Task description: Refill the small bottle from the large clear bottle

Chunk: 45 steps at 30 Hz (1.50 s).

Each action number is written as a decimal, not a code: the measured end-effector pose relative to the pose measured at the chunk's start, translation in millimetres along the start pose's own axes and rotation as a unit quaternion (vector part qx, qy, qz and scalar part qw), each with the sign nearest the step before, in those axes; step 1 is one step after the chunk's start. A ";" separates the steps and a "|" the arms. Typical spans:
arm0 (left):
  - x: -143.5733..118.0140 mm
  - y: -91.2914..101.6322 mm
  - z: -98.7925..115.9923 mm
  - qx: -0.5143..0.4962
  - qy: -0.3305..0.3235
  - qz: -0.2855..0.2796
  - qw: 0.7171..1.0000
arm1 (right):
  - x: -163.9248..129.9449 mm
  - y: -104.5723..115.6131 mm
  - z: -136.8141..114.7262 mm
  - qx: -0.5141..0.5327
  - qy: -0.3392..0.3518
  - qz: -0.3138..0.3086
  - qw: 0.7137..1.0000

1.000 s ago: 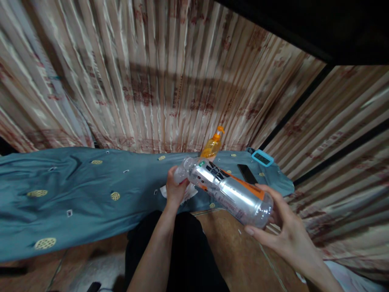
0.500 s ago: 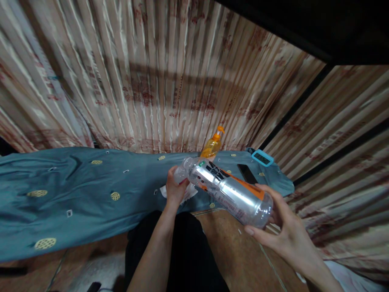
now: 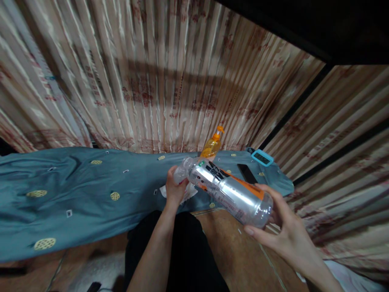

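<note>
Fingers of the left hand (image 3: 174, 188) clench the neck of an empty plastic bottle (image 3: 226, 190); the right hand (image 3: 281, 231) cups its base. White tissue (image 3: 190, 191) lies beneath, near the blue cloth's (image 3: 75, 194) front edge; wiping looks unfinished.

Clear plastic bottle w/ orange-black label (image 3: 229, 190) lies tilted across centre, above edge of teal patterned cloth (image 3: 75, 194): neck end upper-left, base lower-right. Left hand (image 3: 174, 187) at neck end, right hand (image 3: 281, 233) under base. White crumpled tissue (image 3: 187, 194) on cloth, just beside left hand. Behind bottle: amber pump bottle (image 3: 212, 145) upright on cloth. Right of that, black phone (image 3: 246, 173) flat on cloth; blue-framed small clock (image 3: 261, 157) further right, at cloth's far corner. Striped beige curtain (image 3: 158, 81) behind everything.
</note>
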<state>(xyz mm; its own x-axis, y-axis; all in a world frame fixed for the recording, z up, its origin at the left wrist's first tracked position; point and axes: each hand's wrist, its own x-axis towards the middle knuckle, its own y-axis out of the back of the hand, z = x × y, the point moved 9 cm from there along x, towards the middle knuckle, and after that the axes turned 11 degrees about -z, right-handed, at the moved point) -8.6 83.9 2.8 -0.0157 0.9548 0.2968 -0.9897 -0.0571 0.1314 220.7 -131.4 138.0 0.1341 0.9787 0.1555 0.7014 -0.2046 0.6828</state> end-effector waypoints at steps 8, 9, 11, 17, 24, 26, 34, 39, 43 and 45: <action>0.0 0.7 1.9 -0.008 0.012 -0.003 1.000 | 0.3 1.6 2.4 0.008 -0.022 -0.003 1.000; 0.0 0.8 2.0 -0.009 0.014 -0.003 1.000 | 0.0 1.4 2.8 0.009 -0.025 -0.004 1.000; 0.1 0.8 2.3 -0.012 0.015 -0.004 1.000 | -0.3 0.6 3.3 0.014 -0.030 -0.007 0.999; 0.5 0.3 4.5 -0.012 -0.005 -0.010 1.000 | 0.5 0.6 2.3 0.014 -0.026 -0.007 1.000; 1.3 1.3 2.7 -0.015 0.009 -0.002 1.000 | -0.4 2.4 0.6 0.005 -0.020 0.003 1.000; 1.4 1.4 2.4 -0.014 0.012 -0.002 1.000 | -0.3 1.5 0.8 0.006 -0.023 -0.001 1.000; 1.4 1.5 3.4 -0.016 0.002 0.000 1.000 | -0.3 1.4 2.2 0.013 -0.027 -0.005 1.000; 0.8 1.3 3.6 -0.024 0.007 0.000 1.000 | 0.5 1.7 2.2 0.008 -0.025 -0.004 1.000; 0.5 1.2 3.6 -0.021 0.019 -0.003 1.000 | 0.6 2.9 1.3 -0.001 -0.022 0.001 1.000; 0.5 1.3 3.2 -0.019 0.021 -0.003 1.000 | 0.3 3.4 0.9 -0.006 -0.021 0.001 1.000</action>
<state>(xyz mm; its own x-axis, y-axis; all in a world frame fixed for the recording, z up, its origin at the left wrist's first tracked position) -9.4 83.4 6.2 -0.0146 0.9668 0.2553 -0.9945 -0.0407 0.0969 223.8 -131.7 139.8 0.1659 0.9779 0.1271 0.6919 -0.2072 0.6916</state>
